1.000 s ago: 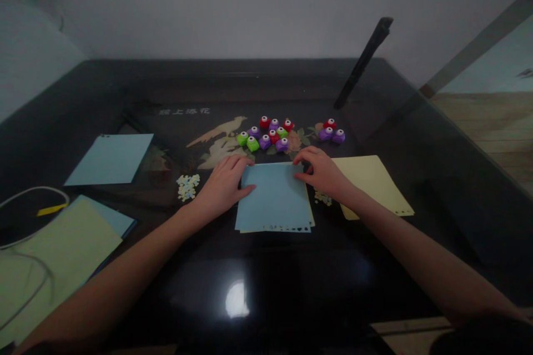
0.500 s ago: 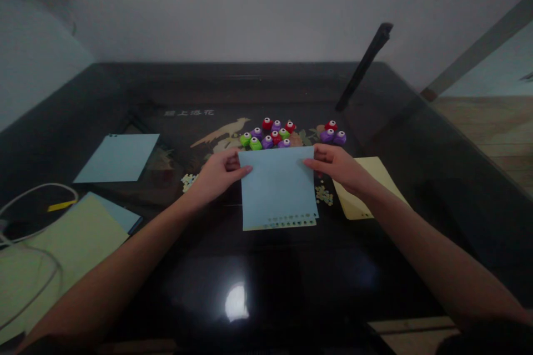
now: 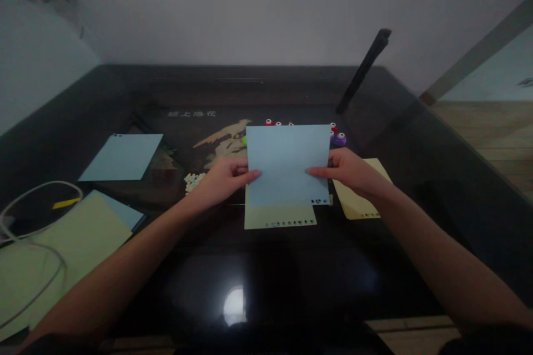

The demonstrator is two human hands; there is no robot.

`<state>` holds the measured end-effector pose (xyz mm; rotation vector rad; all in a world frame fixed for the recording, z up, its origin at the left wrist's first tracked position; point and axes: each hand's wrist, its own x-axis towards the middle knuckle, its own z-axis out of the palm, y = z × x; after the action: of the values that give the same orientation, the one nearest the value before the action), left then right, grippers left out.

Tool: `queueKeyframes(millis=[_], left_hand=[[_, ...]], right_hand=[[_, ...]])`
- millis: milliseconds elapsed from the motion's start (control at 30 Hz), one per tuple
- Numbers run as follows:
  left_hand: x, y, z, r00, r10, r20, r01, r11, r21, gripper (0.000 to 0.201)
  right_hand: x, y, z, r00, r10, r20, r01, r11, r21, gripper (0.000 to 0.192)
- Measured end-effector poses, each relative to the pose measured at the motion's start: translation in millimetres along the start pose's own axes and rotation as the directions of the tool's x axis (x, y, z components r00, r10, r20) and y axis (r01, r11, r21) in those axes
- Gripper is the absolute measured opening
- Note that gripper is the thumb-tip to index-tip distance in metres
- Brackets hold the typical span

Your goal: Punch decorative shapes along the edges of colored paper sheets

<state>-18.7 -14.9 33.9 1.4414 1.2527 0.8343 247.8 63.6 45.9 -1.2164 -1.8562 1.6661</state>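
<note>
A pale blue sheet of paper [image 3: 287,158] with punched holes near its lower right edge is held up between both hands. My left hand [image 3: 233,177] pinches its left edge, thumb on the near face. On the right edge my right hand [image 3: 345,173] grips it the same way. Beneath it a pale yellow-green sheet [image 3: 278,216] with a row of holes along its near edge lies on the table. The raised sheet hides most of the small toys with eyes, though a purple one [image 3: 340,139] shows past its right side.
Another blue sheet [image 3: 122,156] lies at left. A yellow sheet [image 3: 353,194] sits under my right forearm. Small pale pieces [image 3: 194,181] lie by my left hand. A white cable [image 3: 37,184] loops over green paper [image 3: 70,238]. A black bar [image 3: 364,69] rises at the back right.
The blue sheet has come up and slightly right, and now covers most of the toys. My hands sit lower along its sides, and more of the yellow-green sheet beneath is exposed.
</note>
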Motion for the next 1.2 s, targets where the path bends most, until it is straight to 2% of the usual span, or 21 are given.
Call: queueKeyframes(millis=[100,333,533,600,700,833,967,1200], left_hand=[[-0.8,-0.7,1.7,1.0,-0.02,-0.021,0.019,1.0,-0.015,0.017],[-0.8,1.7,5.3,0.999,0.02,-0.051,-0.021,1.0,-0.016,0.015],[-0.6,3.0,11.3,0.993,0.116,-0.03,-0.111,0.986,0.126,0.024],[0.6,-0.2,12.9,0.991,0.13,-0.029,-0.124,0.981,0.147,0.024],[2.1,-7.7,16.0,0.995,0.093,-0.034,-0.089,0.99,0.111,0.022],[2.4,-17.2,22.7,0.998,0.056,0.01,-0.057,0.99,0.128,0.022],[2.7,-21.9,27.6,0.999,0.045,0.018,-0.047,0.984,0.172,0.023],[12.1,-21.6,21.7,0.997,0.053,-0.048,-0.039,0.963,0.266,0.019]], right_hand=[[-1.1,-0.1,-0.5,1.0,-0.018,-0.011,0.018,1.0,0.011,0.019],[-5.8,0.8,4.5,0.998,-0.037,-0.047,0.039,0.998,0.052,0.021],[-15.4,11.6,0.3,0.992,0.008,-0.128,0.0,0.998,0.065,0.02],[-19.5,18.5,-5.8,0.981,0.027,-0.191,-0.005,0.994,0.113,0.021],[-26.8,30.5,-16.7,0.956,0.077,-0.282,-0.009,0.972,0.233,0.023],[-37.1,46.0,-26.7,0.916,0.124,-0.381,0.013,0.941,0.338,0.024],[-43.9,54.5,-28.8,0.896,0.188,-0.402,0.01,0.897,0.441,0.026],[-45.1,53.6,-30.8,0.884,0.169,-0.435,0.031,0.908,0.417,0.027]])
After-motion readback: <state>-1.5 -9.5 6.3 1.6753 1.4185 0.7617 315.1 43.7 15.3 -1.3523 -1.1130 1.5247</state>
